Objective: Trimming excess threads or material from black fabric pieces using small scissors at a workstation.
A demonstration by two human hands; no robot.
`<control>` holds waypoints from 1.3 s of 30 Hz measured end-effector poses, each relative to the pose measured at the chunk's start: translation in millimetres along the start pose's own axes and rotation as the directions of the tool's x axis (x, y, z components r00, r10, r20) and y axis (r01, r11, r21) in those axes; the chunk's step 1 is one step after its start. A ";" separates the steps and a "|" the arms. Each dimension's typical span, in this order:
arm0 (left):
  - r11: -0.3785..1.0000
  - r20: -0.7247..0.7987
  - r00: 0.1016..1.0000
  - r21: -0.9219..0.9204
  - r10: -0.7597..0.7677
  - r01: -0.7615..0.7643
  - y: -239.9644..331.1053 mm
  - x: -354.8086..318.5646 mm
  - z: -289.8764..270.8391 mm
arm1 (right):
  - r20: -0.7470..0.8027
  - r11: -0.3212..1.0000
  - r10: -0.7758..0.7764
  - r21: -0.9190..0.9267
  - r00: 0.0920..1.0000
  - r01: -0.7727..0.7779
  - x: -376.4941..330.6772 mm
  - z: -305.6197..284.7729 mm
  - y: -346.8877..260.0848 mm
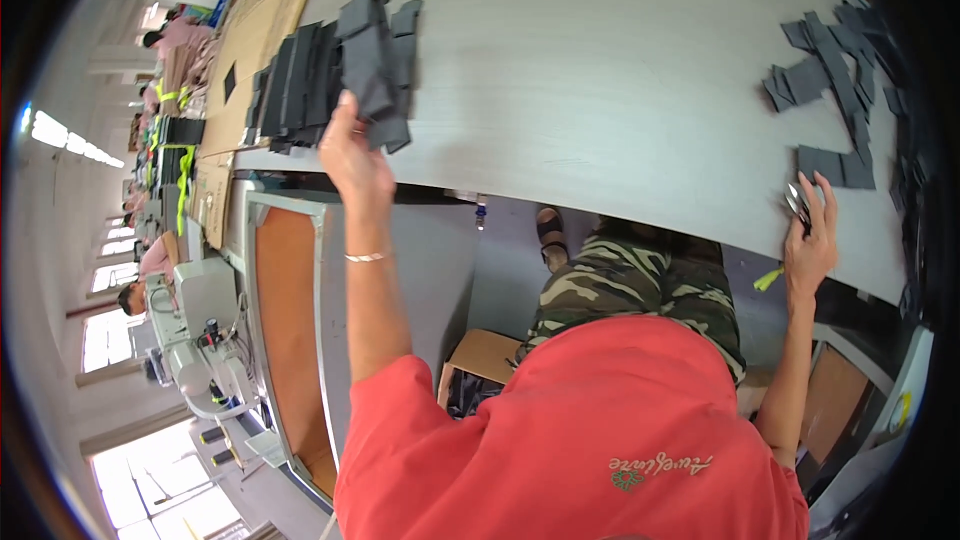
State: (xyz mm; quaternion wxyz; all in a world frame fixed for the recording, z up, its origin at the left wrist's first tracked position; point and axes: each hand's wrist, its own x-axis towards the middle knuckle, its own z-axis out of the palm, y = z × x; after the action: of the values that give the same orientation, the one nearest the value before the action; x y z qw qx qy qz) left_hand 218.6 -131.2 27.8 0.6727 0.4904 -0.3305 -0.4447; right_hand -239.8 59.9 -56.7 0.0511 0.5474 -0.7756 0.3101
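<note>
My left hand [357,162] is closed at the fingertips on a dark grey folded fabric piece [368,65], lifted over the left part of the table. Beneath and beside that piece lies a row of similar dark fabric pieces [290,90], overlapping one another. At the right, my right hand [812,245] is wrapped round small metal thread snips [796,202], with a yellow-green ribbon [768,278] hanging below the hand. Its outstretched fingertips are by the near edge of a flat dark fabric piece [838,168]; whether they touch it I cannot tell.
Loose dark fabric strips [840,70] are scattered on the right of the pale grey table [560,70]. Cardboard [270,0] borders its left side. Below stand a grey cabinet [400,280] and an open carton [480,355]. Sewing machines [190,325] and other people are at far left.
</note>
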 end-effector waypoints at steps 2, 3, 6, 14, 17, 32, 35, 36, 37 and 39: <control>0.999 0.022 0.999 0.019 -0.034 0.033 -30.5 -37.4 23.7 | -0.002 0.994 -0.002 0.109 1.000 0.003 3.3 -4.0 -5.1; 0.997 0.028 0.998 0.055 -0.065 0.063 -44.4 -57.0 37.2 | -0.017 0.982 -0.018 0.187 1.000 0.021 4.4 -6.4 -9.4; 0.983 0.057 0.983 0.078 -0.172 0.167 -67.8 -106.0 78.2 | 0.095 0.942 0.011 0.332 0.995 -0.042 5.2 -25.7 -56.5; 0.987 0.387 0.922 0.146 0.007 -0.069 -86.4 -159.7 129.7 | -0.048 0.838 -0.335 0.441 0.941 0.321 15.9 -15.0 -112.0; 0.982 0.434 0.901 0.159 0.021 -0.100 -84.8 -167.7 134.2 | -0.075 0.830 -0.384 0.409 0.920 0.380 16.0 -7.8 -112.3; 0.979 0.506 0.862 0.188 -0.029 -0.078 -84.2 -175.1 133.6 | 0.035 0.824 -0.405 0.446 0.914 0.348 14.4 -0.4 -109.4; 0.987 0.476 0.876 0.158 -0.081 0.005 -85.5 -166.8 130.7 | 0.150 0.630 -0.220 0.777 0.964 0.022 18.6 2.5 -99.7; 0.989 0.468 0.877 0.135 -0.110 0.052 -85.6 -162.8 129.4 | 0.188 0.575 -0.131 0.814 0.973 -0.079 22.0 1.3 -96.6; 0.990 0.457 0.884 0.137 -0.101 0.043 -85.3 -159.3 127.0 | 0.234 0.504 -0.049 0.845 0.971 -0.178 24.3 2.0 -93.6; 0.989 0.427 0.892 0.080 -0.146 0.123 -84.2 -151.6 122.8 | 0.215 0.506 0.026 0.840 0.976 -0.199 27.5 8.4 -87.8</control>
State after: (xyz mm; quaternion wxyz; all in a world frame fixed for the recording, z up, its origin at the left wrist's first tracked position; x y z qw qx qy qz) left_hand 28.9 -46.7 -16.9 0.5378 0.4182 -0.4477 -0.5792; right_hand -171.2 14.6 -14.6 -0.3139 0.4745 -0.5568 0.6053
